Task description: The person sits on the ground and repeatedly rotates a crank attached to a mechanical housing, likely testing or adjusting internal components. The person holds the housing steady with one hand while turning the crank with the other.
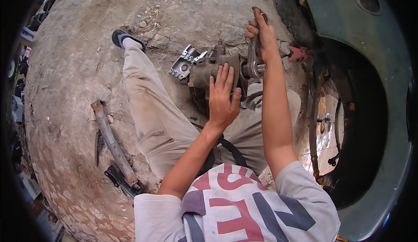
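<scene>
Light grey shirt (283, 183) bearing large printed block lettering in two colours, partly bent by folds in the cloth: red characters (249, 220) occupy the middle of the garment, their uppermost row curving along its far edge, while broad, angular dark slate-blue characters (270, 216) stand beside them, to the right. The lower edge of the view cuts across part of the print. Along the left rim, crowded objects (17, 109) appear too small and blurred for any marking to be read
</scene>
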A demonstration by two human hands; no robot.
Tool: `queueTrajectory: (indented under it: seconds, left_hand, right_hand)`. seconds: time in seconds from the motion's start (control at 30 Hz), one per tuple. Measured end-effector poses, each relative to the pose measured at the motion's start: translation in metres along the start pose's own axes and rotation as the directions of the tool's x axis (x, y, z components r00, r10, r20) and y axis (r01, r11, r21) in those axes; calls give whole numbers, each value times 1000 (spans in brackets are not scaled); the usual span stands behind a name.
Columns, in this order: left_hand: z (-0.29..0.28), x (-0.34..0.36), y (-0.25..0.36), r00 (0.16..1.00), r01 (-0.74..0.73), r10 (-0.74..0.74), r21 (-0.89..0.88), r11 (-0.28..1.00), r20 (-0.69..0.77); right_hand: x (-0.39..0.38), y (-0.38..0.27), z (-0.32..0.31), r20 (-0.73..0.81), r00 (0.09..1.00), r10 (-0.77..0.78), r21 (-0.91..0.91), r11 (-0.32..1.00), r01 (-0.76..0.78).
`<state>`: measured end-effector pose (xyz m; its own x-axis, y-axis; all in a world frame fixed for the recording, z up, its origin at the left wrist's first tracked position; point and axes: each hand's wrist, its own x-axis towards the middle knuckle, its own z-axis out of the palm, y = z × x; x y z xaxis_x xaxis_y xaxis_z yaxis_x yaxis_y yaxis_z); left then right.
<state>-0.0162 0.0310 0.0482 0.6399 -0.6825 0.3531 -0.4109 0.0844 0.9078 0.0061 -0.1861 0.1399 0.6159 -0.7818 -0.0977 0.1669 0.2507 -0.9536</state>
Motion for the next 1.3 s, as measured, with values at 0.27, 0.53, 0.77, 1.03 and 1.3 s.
queueTrajectory:
  seconds: [0.27,0.53,0.77,1.03,1.3]
  left_hand:
    - [-10,4,-82,772,624,-627,-62,779,-107]
    - [6,0,4,999,6,-5,25,1000,-43]
    - [-12,5,-78,805,593,-590,96,799,-58]
    - [-3,1,-22,998,55,-59,151,987,21]
    - [-11,1,-5,998,-10,4,107,994,59]
  right_hand:
    - [1,-2,3,0,1000,-1,4,1000,1]
    - [-3,-4,10,-39,999,-2,-24,1000,1]
    - [-6,-7,16,-50,999,3,-42,999,-5]
    - [-5,-6,8,-87,996,25,-105,994,-34]
    - [-9,-7,17,-105,994,23,-109,993,-35]
